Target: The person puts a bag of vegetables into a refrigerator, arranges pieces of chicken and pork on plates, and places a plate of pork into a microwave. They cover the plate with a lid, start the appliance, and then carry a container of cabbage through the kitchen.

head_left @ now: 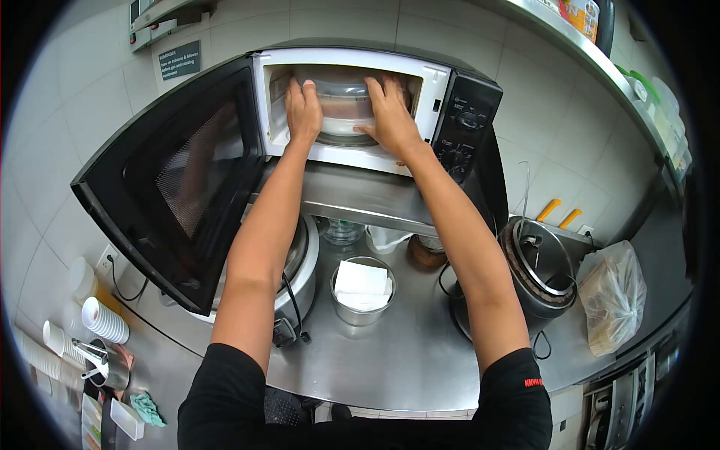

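Both my hands reach into the open microwave (352, 161) and hold a round plastic container (343, 109) between them. The container has a clear upper part and something brownish shows through its wall. My left hand (303, 109) is against its left side, fingers pointing up and inward. On the right side, my right hand (391, 112) has its thumb low near the base and its fingers along the upper edge; some fingertips are hidden in the shadow. The glass turntable (341, 140) shows just beneath the container.
The microwave door (172, 180) swings out to the left. Below the shelf are a metal cup with white paper (363, 311), a pot-like cooker (302, 262) and a dark round cooker (536, 277). A plastic bag (613, 296) lies right; stacked cups (105, 319) sit left.
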`<state>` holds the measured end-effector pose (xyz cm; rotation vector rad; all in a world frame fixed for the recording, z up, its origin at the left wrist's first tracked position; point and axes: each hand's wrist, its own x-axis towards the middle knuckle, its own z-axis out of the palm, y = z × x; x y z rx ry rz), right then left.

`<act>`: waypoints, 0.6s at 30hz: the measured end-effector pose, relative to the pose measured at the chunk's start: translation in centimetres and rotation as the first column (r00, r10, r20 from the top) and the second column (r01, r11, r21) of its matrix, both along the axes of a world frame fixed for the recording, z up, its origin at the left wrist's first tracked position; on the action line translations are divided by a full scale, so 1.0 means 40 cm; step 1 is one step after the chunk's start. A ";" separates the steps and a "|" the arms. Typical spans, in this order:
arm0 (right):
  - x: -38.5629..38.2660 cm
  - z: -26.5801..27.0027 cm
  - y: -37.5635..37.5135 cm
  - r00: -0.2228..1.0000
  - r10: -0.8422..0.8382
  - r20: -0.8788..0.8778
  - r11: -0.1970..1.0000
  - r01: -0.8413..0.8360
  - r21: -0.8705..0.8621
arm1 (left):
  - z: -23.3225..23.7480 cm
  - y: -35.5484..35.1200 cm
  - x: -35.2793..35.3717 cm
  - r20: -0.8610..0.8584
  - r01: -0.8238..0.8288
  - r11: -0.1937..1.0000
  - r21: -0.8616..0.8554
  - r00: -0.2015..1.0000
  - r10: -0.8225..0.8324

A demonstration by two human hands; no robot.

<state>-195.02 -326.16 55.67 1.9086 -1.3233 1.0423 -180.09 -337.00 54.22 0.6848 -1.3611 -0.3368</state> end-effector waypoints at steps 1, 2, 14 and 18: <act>0.001 -0.001 -0.004 1.000 -0.022 0.010 1.000 0.022 0.021 | -0.002 -0.006 0.000 0.003 -0.002 1.000 0.003 1.000 0.002; 0.000 -0.002 -0.007 1.000 -0.022 0.012 1.000 0.021 0.022 | -0.001 -0.011 -0.001 0.012 -0.016 1.000 0.027 1.000 0.016; 0.006 -0.050 -0.038 0.998 0.031 0.057 0.997 -0.035 0.069 | -0.040 -0.045 0.012 0.023 0.025 0.999 0.038 0.999 -0.026; 0.030 -0.054 -0.020 0.997 -0.066 0.032 0.996 0.064 0.064 | -0.042 -0.038 0.007 -0.178 0.139 0.979 0.151 0.978 -0.112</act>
